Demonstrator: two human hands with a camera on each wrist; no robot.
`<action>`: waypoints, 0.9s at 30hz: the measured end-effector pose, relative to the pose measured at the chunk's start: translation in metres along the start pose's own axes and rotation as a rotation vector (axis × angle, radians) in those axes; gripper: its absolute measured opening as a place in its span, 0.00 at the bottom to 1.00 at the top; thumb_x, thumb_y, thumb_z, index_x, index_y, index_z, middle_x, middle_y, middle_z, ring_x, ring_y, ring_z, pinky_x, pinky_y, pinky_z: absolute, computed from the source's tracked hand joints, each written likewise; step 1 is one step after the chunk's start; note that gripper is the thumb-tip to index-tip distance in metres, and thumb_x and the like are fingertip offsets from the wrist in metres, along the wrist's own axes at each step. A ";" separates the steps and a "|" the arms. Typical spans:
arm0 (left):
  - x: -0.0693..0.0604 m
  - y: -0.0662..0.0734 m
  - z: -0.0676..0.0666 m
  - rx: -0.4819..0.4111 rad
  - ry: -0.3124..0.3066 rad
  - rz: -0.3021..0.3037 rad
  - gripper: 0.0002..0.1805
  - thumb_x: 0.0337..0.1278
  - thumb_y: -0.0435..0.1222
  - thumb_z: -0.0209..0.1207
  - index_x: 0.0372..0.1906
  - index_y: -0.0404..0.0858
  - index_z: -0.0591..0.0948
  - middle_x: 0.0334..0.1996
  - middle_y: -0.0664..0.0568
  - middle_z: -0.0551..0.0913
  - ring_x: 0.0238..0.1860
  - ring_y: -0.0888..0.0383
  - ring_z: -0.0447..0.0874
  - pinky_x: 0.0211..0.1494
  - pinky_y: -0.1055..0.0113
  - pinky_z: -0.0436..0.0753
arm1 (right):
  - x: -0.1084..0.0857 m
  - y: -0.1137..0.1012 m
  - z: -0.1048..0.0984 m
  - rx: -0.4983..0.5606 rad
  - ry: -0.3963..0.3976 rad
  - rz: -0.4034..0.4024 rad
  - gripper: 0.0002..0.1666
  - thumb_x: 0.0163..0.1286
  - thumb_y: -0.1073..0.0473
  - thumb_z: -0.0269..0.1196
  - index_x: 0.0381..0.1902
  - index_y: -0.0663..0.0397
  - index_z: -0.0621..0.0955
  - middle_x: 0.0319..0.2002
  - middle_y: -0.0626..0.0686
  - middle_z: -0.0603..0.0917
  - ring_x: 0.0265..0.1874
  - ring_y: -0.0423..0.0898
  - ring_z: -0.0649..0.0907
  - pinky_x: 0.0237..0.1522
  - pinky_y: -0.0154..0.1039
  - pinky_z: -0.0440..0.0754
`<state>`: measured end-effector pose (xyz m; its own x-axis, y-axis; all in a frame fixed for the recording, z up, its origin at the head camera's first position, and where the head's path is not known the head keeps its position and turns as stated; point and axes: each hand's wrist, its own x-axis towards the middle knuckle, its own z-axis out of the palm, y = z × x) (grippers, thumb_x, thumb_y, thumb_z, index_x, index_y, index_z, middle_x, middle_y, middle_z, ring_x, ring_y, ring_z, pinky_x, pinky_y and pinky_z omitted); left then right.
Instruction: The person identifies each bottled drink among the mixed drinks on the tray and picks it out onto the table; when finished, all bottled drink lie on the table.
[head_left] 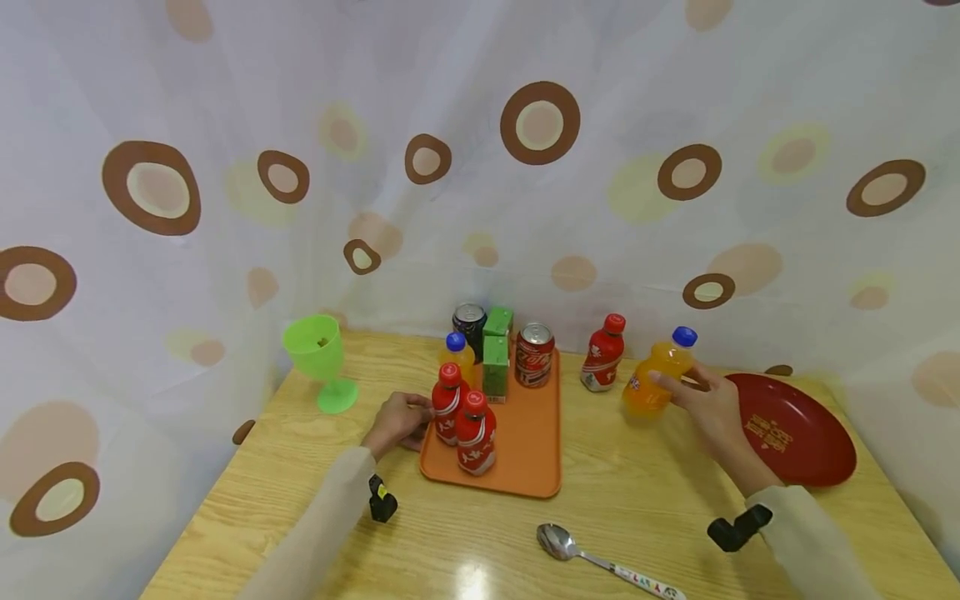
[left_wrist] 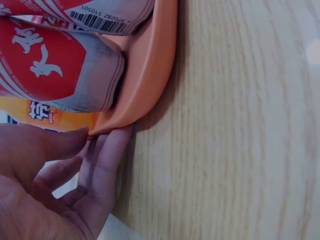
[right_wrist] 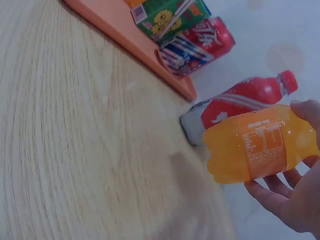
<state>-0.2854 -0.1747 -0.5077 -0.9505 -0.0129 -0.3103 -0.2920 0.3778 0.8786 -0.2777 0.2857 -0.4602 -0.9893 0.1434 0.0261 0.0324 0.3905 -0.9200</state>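
Observation:
My right hand (head_left: 708,408) holds an orange soda bottle (head_left: 651,379) with a blue cap, tilted, beside a standing red-wrapped bottle (head_left: 602,354). In the right wrist view its base appears lifted off the table. My left hand (left_wrist: 65,175) pinches the rim of an orange tray (left_wrist: 155,65), thumb above and fingers beneath. Two red-wrapped bottles (head_left: 476,437) stand on the tray near that hand. Behind them are another orange soda bottle (head_left: 457,354), partly hidden, green drink cartons (head_left: 495,367), a red cola can (head_left: 534,357) and a dark can (head_left: 469,325).
A green goblet (head_left: 313,350) stands left of the tray. To the right lies a red oval plate (head_left: 810,433), partly behind my right forearm. A spoon (head_left: 592,558) with a patterned handle lies at the front. A spotted cloth (head_left: 465,208) hangs behind the table.

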 end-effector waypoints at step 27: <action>-0.005 0.001 0.001 0.024 0.000 0.032 0.16 0.75 0.33 0.58 0.59 0.27 0.82 0.40 0.39 0.91 0.28 0.55 0.90 0.27 0.60 0.91 | 0.035 0.044 0.027 -0.072 0.239 -0.115 0.43 0.72 0.39 0.68 0.79 0.46 0.71 0.73 0.58 0.75 0.66 0.63 0.80 0.64 0.52 0.81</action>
<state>-0.2809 -0.1733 -0.5061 -0.9594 -0.0009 -0.2820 -0.2588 0.3999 0.8793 -0.3146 0.2832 -0.5098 -0.9256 0.3020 0.2282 -0.0596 0.4790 -0.8758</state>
